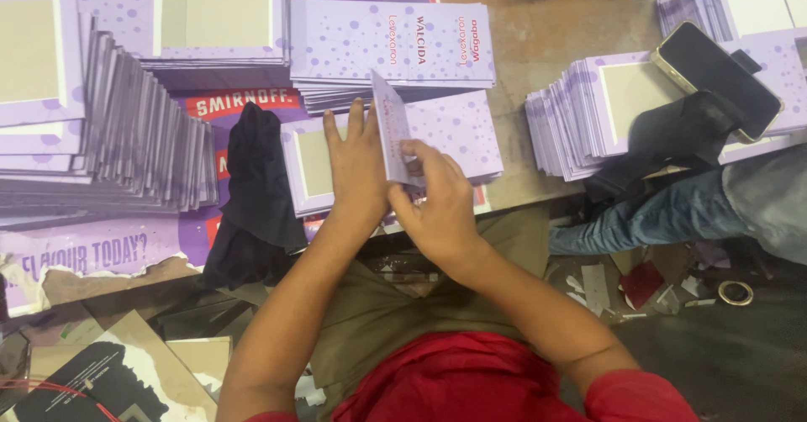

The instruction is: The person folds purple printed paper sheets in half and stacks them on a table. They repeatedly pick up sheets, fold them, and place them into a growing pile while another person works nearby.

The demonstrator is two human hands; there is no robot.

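Note:
My left hand (357,166) lies flat, fingers spread, on a lilac spotted card sheet (458,132) that tops a low stack in front of me. My right hand (437,199) pinches the lower edge of that sheet's flap (388,128), which stands folded up on edge between the two hands. The sheet has a plain beige window panel to the left of my left hand.
Stacks of the same lilac cards surround me: far left (109,136), top centre (391,48) and right (588,115). A dark cloth (256,182) lies left of my hands. A phone (714,77) rests on the right stack. Another person's jeans-clad leg (656,212) is at right.

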